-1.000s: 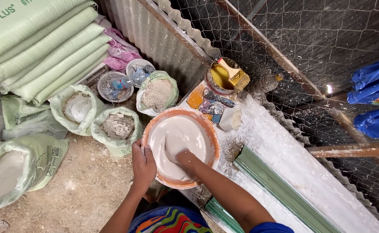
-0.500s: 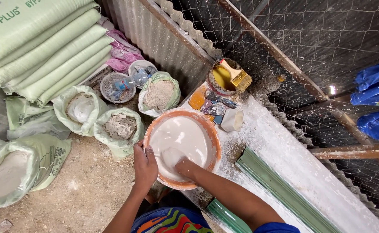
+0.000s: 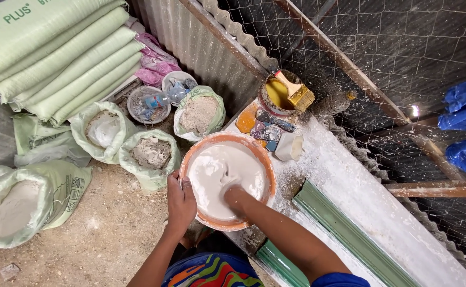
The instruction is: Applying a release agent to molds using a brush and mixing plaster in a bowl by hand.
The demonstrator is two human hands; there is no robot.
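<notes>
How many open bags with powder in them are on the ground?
4. One open bag lies far left, one sits below the stacked sacks, one is beside the left hand, one stands behind the orange bowl. More may be hidden.

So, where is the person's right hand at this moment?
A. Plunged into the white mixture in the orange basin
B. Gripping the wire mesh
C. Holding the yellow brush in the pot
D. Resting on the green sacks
A: the right hand is sunk into the white mixture inside the orange basin, while the left hand grips the basin's near rim; the yellow brush lies untouched in its pot.
</notes>
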